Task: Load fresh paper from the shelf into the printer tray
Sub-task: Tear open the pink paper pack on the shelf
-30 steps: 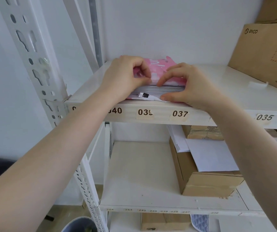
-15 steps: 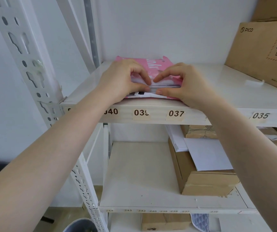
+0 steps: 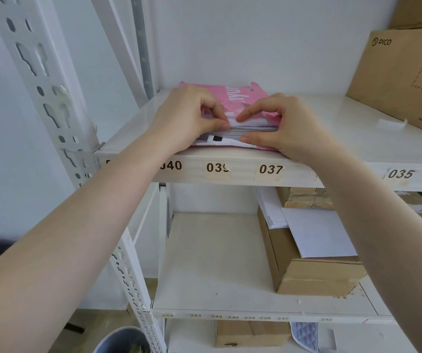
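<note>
While pinching paper (image 3: pixel 250 129), both grips (image 3: pixel 187 118)

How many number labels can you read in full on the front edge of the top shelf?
2: the beige label 037 below the pink-wrapped paper ream, and 035 farther right. 040 and 039 are partly hidden or torn; forearms may hide others.

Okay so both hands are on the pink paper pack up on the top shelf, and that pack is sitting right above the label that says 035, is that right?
Not quite. In the head view, both the left hand and the right hand are on the pink paper pack on the top shelf, but it sits above labels 039 and 037. Label 035 is further right, with no pack above it.
</note>
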{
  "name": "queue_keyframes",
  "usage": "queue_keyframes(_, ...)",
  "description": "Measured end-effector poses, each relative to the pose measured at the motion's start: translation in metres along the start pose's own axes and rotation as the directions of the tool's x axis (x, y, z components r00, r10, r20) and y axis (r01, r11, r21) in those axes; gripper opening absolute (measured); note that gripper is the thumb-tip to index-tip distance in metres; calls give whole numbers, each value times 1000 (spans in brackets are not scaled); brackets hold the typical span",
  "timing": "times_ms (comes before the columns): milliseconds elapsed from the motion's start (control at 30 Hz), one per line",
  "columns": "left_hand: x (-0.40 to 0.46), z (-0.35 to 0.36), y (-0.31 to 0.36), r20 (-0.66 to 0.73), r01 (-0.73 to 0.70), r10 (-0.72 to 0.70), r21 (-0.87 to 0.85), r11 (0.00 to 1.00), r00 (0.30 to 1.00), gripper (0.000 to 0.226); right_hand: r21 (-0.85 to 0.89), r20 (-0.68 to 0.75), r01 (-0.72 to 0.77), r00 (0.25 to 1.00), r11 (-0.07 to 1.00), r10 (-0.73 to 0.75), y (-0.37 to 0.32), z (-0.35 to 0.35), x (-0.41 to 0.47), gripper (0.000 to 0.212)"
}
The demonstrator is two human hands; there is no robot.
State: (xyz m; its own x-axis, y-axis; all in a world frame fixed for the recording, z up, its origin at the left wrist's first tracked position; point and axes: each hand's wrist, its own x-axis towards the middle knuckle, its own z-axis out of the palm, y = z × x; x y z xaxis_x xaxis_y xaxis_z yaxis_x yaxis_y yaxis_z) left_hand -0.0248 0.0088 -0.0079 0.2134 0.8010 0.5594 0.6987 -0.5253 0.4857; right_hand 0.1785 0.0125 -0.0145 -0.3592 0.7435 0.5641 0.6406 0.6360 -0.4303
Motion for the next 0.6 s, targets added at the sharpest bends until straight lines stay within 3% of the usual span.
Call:
queue_keyframes(200,-1,0,3,-27,-36,37,34,999,999,6,-1,1,-7,1000,1000,7,-1,1,0,34)
queue_keyframes(333,-7,-1,7,-115,-149,176,210,966,978,10,-12,-33,2,999,1000,-3,-2,2,-1,36)
queue_keyframes(500,-23,-1,17,-153,-228,295,350,908,943,15,5,-172,28,985,1000,-27,-9,-3,-10,28)
queue_keyframes(600,-39,3,21,-182,-235,312,350,907,932,16,28,-267,16,964,999,-8,-16,-4,-23,25)
